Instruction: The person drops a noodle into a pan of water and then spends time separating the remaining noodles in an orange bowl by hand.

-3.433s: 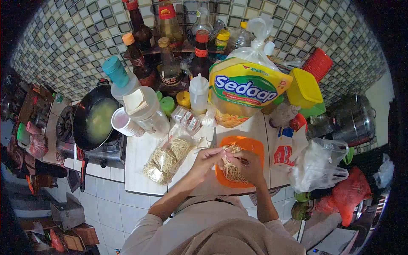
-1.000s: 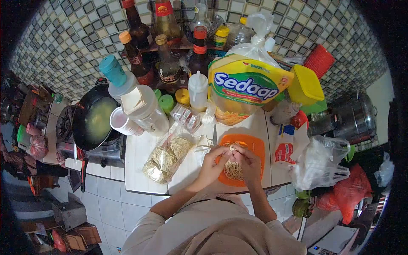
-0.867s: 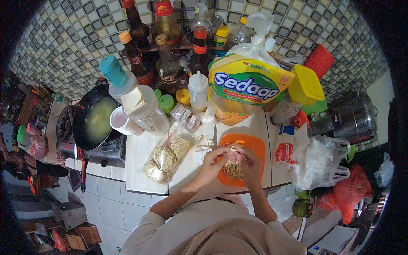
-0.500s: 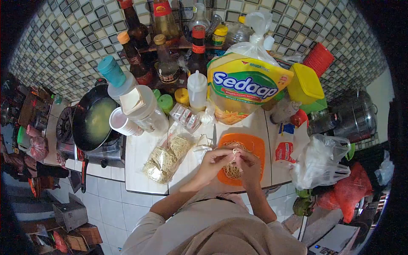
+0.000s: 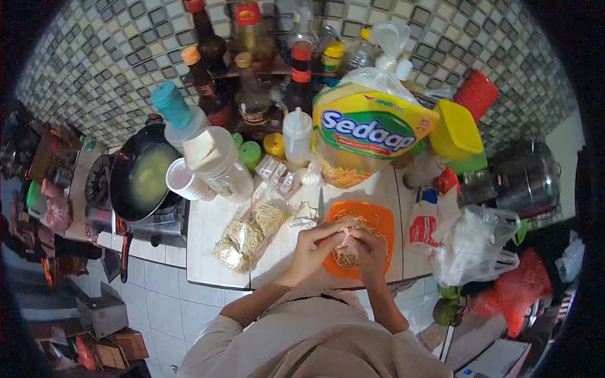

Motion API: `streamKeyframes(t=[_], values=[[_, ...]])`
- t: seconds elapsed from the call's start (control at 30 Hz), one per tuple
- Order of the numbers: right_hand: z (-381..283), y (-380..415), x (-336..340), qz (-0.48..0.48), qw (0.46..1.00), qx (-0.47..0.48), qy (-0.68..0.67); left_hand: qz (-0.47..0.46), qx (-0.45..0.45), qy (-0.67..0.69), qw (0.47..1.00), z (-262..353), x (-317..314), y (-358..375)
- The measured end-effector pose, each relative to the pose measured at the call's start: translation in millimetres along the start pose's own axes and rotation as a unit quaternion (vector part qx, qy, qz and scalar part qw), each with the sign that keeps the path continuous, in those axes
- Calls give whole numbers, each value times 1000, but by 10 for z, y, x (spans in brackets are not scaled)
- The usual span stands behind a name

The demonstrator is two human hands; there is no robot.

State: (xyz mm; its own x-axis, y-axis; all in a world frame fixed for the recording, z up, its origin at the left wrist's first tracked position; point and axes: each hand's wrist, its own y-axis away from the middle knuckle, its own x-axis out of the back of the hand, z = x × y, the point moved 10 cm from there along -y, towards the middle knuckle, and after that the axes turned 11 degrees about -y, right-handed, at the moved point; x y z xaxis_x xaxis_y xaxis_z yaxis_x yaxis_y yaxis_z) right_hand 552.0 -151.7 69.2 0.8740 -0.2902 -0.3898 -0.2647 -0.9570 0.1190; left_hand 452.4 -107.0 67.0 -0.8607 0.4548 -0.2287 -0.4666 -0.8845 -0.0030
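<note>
Both hands meet above an orange square dish (image 5: 389,217) that holds thin yellowish noodles (image 5: 345,259). My left hand (image 5: 310,249) and my right hand (image 5: 370,251) pinch a small pale piece (image 5: 345,237) between their fingertips; what it is cannot be made out. To the left of the dish lies a clear plastic bag of dried noodle cakes (image 5: 247,238). A crumpled white packet (image 5: 305,214) sits between that bag and the dish.
A black pan (image 5: 146,176) with liquid rests on the stove at left. Plastic jars (image 5: 227,167), sauce bottles (image 5: 255,101) and a Sedaap oil pouch (image 5: 368,135) stand behind. White plastic bags (image 5: 472,246) lie at right.
The view has shifted slightly. My fingers have closed in more around the pale piece, and less of it shows between them.
</note>
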Motion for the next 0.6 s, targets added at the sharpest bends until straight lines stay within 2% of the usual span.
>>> streamKeyframes(t=[0.03,0.07,0.1,0.2,0.27,0.33,0.37,0.4,0.43,0.47,0.5,0.57,0.6], values=[[-5,-9,-22,-14,1000,-1,-2,8,-103,-116,988,174,36,15],[38,-13,-33,-39,998,-26,42,18,-200,-233,951,350,31,85],[91,-12,-62,-66,993,-50,86,47,-202,-249,946,396,72,126],[105,8,-248,-134,982,-67,111,80,-213,-245,942,491,185,221],[-8,48,-479,-174,982,-50,61,115,-212,-210,947,521,349,263],[34,30,-532,-176,975,-71,116,268,-130,-106,949,483,901,364],[53,19,-532,-181,975,-79,102,320,-158,-159,921,689,1173,440],[54,6,-521,-186,974,-79,102,410,-116,-154,892,760,1546,549],[61,-11,-489,-186,973,-80,114,458,-152,-185,856,992,1868,656],[66,-27,-460,-185,971,-81,126,508,-164,-153,832,1008,2308,751],[57,-30,-454,-190,970,-82,125,480,-207,-40,852,1070,2617,722],[-27,-66,-348,-151,978,-66,128,484,-220,-45,846,1237,3189,738],[-24,-86,-309,-154,978,-66,127,498,-198,-66,842,1224,3491,733]])
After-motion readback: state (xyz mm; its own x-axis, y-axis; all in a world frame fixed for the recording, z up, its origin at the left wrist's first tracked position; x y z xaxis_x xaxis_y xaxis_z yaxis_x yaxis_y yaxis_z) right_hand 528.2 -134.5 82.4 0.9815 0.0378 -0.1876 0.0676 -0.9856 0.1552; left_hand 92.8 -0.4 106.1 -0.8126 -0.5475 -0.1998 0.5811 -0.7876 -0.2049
